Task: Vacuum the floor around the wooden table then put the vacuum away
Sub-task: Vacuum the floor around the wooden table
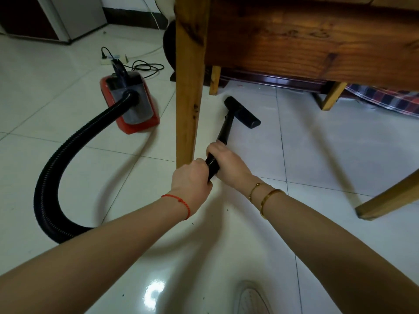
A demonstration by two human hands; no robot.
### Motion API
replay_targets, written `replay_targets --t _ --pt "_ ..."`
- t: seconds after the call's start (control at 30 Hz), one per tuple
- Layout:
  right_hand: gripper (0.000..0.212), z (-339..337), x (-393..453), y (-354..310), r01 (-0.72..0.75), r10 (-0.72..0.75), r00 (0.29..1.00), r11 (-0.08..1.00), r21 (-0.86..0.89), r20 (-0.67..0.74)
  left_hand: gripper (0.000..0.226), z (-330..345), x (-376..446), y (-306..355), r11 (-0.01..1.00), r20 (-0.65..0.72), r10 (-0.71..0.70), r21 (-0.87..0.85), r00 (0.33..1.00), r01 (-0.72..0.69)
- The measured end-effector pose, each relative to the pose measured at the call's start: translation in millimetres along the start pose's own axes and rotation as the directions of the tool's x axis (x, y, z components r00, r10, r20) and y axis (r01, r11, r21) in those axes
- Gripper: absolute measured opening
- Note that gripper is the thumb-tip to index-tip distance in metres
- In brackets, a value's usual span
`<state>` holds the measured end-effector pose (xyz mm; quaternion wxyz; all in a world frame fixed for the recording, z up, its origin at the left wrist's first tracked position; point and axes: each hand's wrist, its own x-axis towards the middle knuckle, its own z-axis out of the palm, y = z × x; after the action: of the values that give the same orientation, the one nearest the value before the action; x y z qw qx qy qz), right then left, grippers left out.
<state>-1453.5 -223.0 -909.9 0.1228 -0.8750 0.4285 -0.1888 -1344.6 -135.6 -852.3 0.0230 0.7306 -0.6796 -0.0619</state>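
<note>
A red and grey canister vacuum point(133, 103) sits on the white tiled floor at the left. Its black ribbed hose point(59, 168) curves round to a black wand point(224, 130). The black floor nozzle point(243, 112) lies flat on the tiles under the wooden table point(306, 41), just right of the near table leg point(189, 87). My left hand point(192, 180) grips the wand's lower end beside the leg's foot. My right hand point(229, 160) grips the wand just ahead of it.
A white power strip point(113, 60) with a black cord point(147, 68) lies behind the vacuum. Further table legs point(215, 80) stand beyond the nozzle, another leg point(390, 198) at the right. A plaid cloth point(390, 100) hangs at the far right. My shoe point(251, 300) is at the bottom.
</note>
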Motion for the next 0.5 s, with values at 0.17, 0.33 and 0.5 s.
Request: replay_targets --t 0.17,0.33,0.5 --pt "0.026 -9 16 44 -0.043 0.044 0.997 0.999 -0.018 0.058 0.023 17 41 26 0.998 -0.012 0.002 -0.069 1.0 -0.003" --pt "0.032 -25 27 87 -0.11 0.119 0.986 0.991 -0.074 0.116 0.025 29 81 58 0.994 -0.006 0.014 -0.106 1.0 -0.014" --pt "0.011 -44 31 119 -0.263 0.281 0.95 0.955 -0.14 0.137 0.024 37 112 92 0.991 -0.031 0.055 -0.119 0.998 -0.058"
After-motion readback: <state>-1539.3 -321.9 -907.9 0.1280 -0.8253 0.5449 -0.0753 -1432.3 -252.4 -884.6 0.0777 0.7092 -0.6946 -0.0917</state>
